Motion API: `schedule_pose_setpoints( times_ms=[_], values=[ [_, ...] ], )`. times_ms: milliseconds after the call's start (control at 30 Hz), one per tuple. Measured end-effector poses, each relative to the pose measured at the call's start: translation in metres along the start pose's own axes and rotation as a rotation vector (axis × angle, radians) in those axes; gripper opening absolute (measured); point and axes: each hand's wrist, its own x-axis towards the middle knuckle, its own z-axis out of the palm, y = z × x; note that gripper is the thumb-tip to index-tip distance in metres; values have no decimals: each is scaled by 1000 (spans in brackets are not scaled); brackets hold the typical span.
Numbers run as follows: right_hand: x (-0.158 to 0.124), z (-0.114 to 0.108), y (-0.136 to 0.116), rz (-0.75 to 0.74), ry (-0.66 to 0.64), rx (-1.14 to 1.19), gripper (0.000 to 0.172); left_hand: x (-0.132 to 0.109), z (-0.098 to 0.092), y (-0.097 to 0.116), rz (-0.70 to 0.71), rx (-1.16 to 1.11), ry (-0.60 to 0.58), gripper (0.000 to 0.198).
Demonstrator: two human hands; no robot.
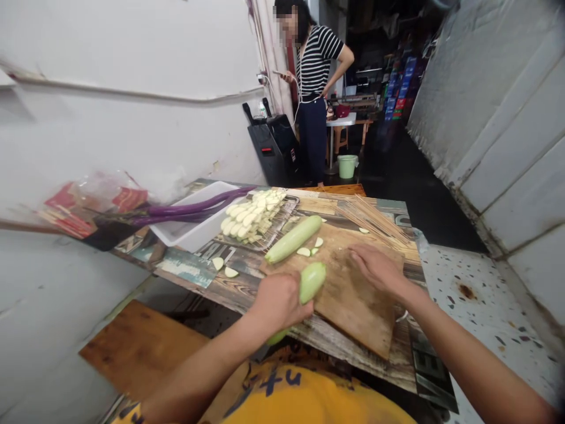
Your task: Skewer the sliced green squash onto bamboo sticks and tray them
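My left hand (279,299) is wrapped round a pale green zucchini (312,281) at the near left edge of the wooden cutting board (348,306). Its lower end shows below my wrist. Over the right part of the board, my right hand (375,266) has its fingers stretched out, and I see nothing held in it. A second zucchini (293,238) lies across the board's far left corner. Beside it are a few cut zucchini pieces (303,251). Skewered zucchini slices (251,217) are piled on a tray just left of the board.
Bare wooden skewers (375,218) lie at the table's far right. Long purple eggplants (198,206) rest across a white bin (176,234) at left, near bagged skewers (73,218). Beyond stand a black speaker (276,147), a person (315,65) with a phone, and a green bucket (347,167).
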Motion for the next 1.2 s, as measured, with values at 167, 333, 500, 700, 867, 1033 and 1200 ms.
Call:
schedule_pose_setpoints(
  times_ms=[167,333,500,700,867,1033,1200],
  values=[
    [74,50,-40,-17,-89,-27,47,-9,-9,-39,-117,85,52,45],
    [78,80,-73,69,-50,-84,31,-4,-11,-53,-52,32,94,45],
    [62,69,-45,28,-66,-114,27,18,-2,-37,106,-57,76,47],
    [89,40,32,45,-66,-185,29,54,3,-6,201,-151,49,43],
    [145,51,65,5,-115,-162,30,82,-1,8,191,-141,16,46],
    [195,74,64,-10,-136,-98,31,101,1,15,141,-116,31,44],
    [202,67,61,108,-77,-43,31,103,1,16,130,-108,25,45]
  ],
)
